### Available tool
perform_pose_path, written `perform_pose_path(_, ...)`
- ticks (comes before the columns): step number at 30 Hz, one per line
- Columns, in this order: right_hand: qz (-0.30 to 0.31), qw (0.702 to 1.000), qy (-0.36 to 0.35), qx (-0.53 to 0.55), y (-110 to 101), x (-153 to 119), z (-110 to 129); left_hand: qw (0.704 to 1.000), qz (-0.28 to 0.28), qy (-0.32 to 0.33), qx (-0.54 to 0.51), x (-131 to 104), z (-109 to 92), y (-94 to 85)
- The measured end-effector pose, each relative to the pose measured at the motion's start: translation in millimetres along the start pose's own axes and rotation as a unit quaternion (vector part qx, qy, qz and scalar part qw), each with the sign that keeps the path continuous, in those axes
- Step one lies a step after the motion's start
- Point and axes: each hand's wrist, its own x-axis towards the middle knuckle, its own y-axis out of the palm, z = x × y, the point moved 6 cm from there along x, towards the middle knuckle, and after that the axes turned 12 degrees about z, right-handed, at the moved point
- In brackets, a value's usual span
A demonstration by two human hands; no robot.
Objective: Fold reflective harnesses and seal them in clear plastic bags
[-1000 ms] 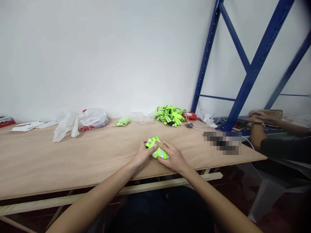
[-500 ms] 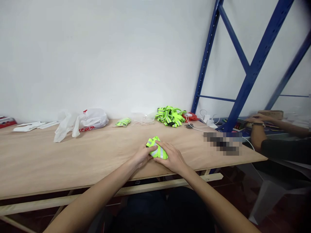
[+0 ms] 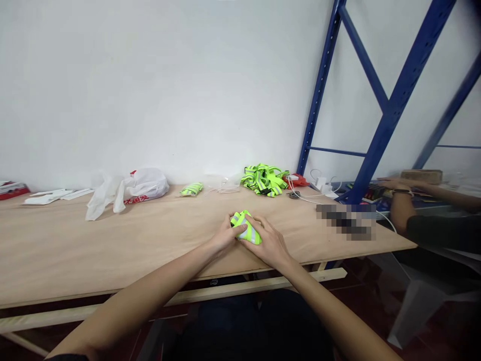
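A neon yellow-green reflective strap (image 3: 251, 235) with silver-grey stripes, folded into a compact bundle, is between my two hands near the front edge of the table. My left hand (image 3: 227, 233) grips its left side, thumb lying over the top. On the right side, my right hand (image 3: 269, 242) is closed around it with fingers across the upper face. Part of the bundle is hidden by my fingers. Farther back lies a loose pile of matching reflective straps (image 3: 263, 179) with black buckles. A small packed bundle of the same material (image 3: 192, 189) rests to the left of the pile.
Clear plastic bags (image 3: 224, 185) lie by the wall. A white plastic bag with red print (image 3: 146, 185) and white flat pieces (image 3: 47, 196) are at left. White cables and a charger (image 3: 322, 185) sit near a blue rack post (image 3: 379, 135). Another person's arm (image 3: 404, 205) is at far right.
Both hands keep hold of the folded strap, which has turned slightly. My left fingers have shifted up along its left side. The whole view has moved a little.
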Motion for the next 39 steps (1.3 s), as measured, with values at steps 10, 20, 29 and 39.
perform_pose_path(10, 0.013, 0.999, 0.021, 0.021, 1, 4, -3, 0.828, -0.055, 0.024, 0.557, 64, -48, -61.9)
perform_pose_path(20, 0.022, 0.998, 0.031, 0.052, -2, -6, -5, 0.644, -0.011, -0.058, 0.763, 183, -34, -97.4)
perform_pose_path(29, 0.04, 0.995, 0.044, 0.075, -8, -15, -12, 0.604, -0.058, -0.035, 0.794, 203, -58, -86.0)
perform_pose_path(39, -0.006, 0.993, 0.096, 0.068, -33, -36, -54, 0.592, -0.162, 0.164, 0.772, 118, -212, -6.2)
